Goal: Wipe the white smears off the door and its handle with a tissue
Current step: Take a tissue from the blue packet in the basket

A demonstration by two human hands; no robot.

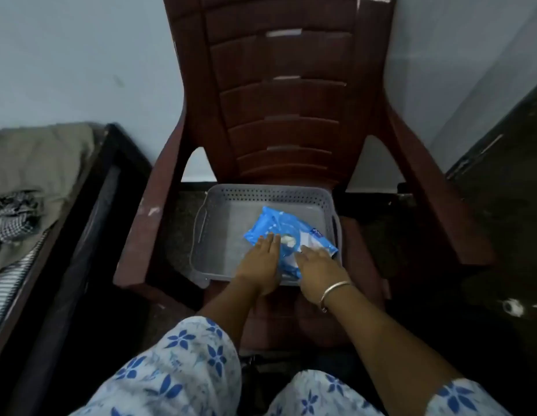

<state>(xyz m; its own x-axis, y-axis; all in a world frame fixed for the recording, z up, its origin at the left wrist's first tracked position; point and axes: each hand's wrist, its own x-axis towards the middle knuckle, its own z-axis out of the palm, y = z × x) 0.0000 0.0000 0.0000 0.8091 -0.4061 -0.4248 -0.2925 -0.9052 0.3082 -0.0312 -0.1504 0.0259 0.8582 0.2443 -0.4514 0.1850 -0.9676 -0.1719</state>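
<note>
A blue pack of tissues [271, 225] lies in a grey perforated tray [219, 223] on the seat of a dark red plastic chair [285, 94]. A bit of white tissue [288, 239] shows at the pack's opening. My left hand [259, 265] lies flat on the pack's left side, fingers straight. My right hand [316, 267], with a metal bangle on the wrist, rests on the pack's right side with its fingers stretched toward the opening. The door and its handle are not in view.
A bed with a dark frame [90, 187] and crumpled cloth [24, 187] stands at the left. A pale wall [81, 55] rises behind the chair. A dark floor or panel [501, 190] fills the right. The chair's arms flank the tray.
</note>
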